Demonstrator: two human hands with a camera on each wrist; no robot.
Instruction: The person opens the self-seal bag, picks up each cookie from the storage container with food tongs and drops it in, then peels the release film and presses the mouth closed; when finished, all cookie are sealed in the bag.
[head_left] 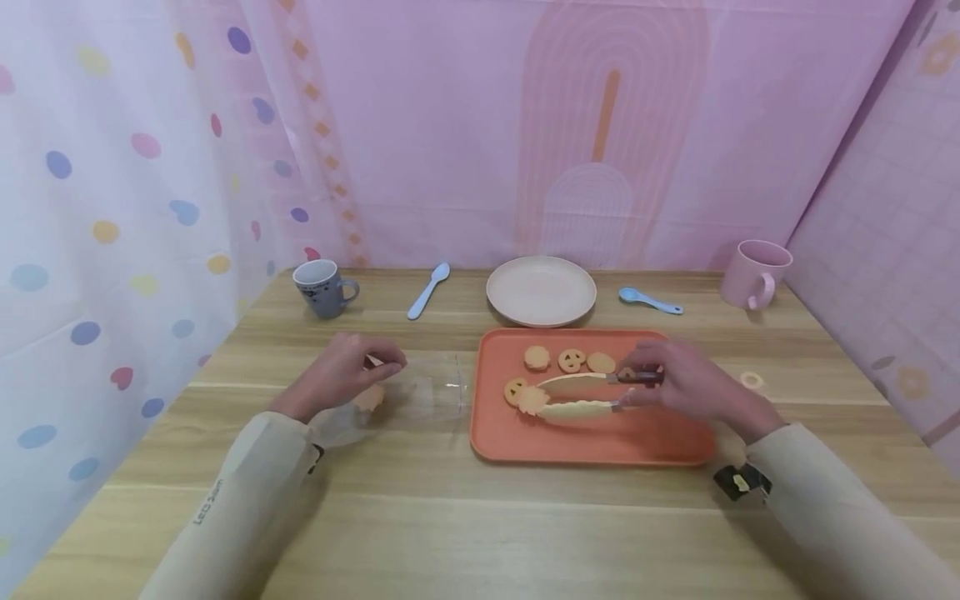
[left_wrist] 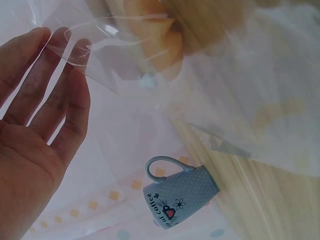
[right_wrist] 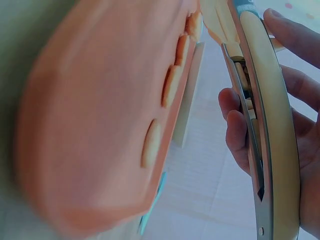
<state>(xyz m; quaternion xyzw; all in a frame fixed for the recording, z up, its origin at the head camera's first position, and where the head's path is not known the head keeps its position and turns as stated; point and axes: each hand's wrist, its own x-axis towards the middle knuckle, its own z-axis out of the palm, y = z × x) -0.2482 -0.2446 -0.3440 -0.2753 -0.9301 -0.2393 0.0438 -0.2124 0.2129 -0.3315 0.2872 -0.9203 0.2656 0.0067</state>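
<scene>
In the head view my left hand (head_left: 348, 372) pinches the edge of a clear plastic bag (head_left: 435, 396). The left wrist view shows the fingertips (left_wrist: 80, 47) against the thin film, and a cookie (left_wrist: 162, 40) behind it. My right hand (head_left: 678, 379) grips a pair of tongs (head_left: 577, 409) with cream-coloured sides, fingers wrapped about them in the right wrist view. Between the tong tips is a scallop-edged cookie (head_left: 533, 402), above the orange tray (head_left: 600, 450). Several more cookies (head_left: 537, 358) lie on the tray, some with cut-out faces.
Behind the tray stands a pale plate (head_left: 542, 290), a blue spoon (head_left: 429, 292) to its left and a smaller one (head_left: 651, 301) to its right. A grey mug (head_left: 322, 289) is at the back left, a pink mug (head_left: 753, 275) at the back right. A pale ring (head_left: 752, 381) lies right of the tray.
</scene>
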